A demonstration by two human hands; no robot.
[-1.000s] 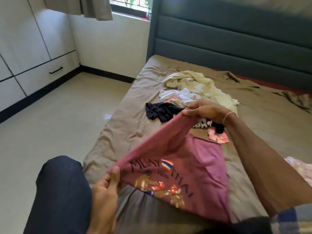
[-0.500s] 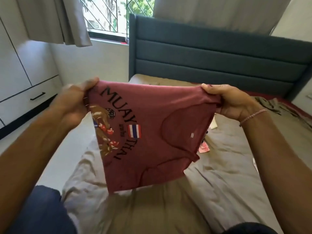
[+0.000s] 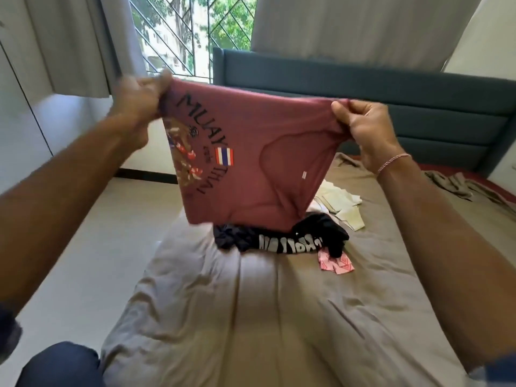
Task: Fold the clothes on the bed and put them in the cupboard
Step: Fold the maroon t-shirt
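Note:
A maroon T-shirt (image 3: 251, 152) printed "MUAY THAI" with a small flag hangs sideways in the air above the bed (image 3: 251, 317). My left hand (image 3: 139, 101) grips its upper left edge; the hand is blurred. My right hand (image 3: 365, 127) pinches the upper right edge, a pink thread band on its wrist. Below the shirt lies a heap of clothes: a black garment with white lettering (image 3: 282, 238), a pale yellow one (image 3: 340, 205) and a small pink patterned piece (image 3: 336, 262). White cupboard doors (image 3: 16, 121) line the left wall.
The bed has a brown sheet and a dark teal padded headboard (image 3: 418, 107). Crumpled brown cloth (image 3: 458, 185) lies at the far right of the bed. Beige tiled floor (image 3: 106, 241) runs along the left. Grey curtains (image 3: 83, 37) flank a barred window.
Both hands lifted the maroon shirt from my lap up into the air and stretched it between them. The view tilted upward, and the clothes heap shows below the shirt.

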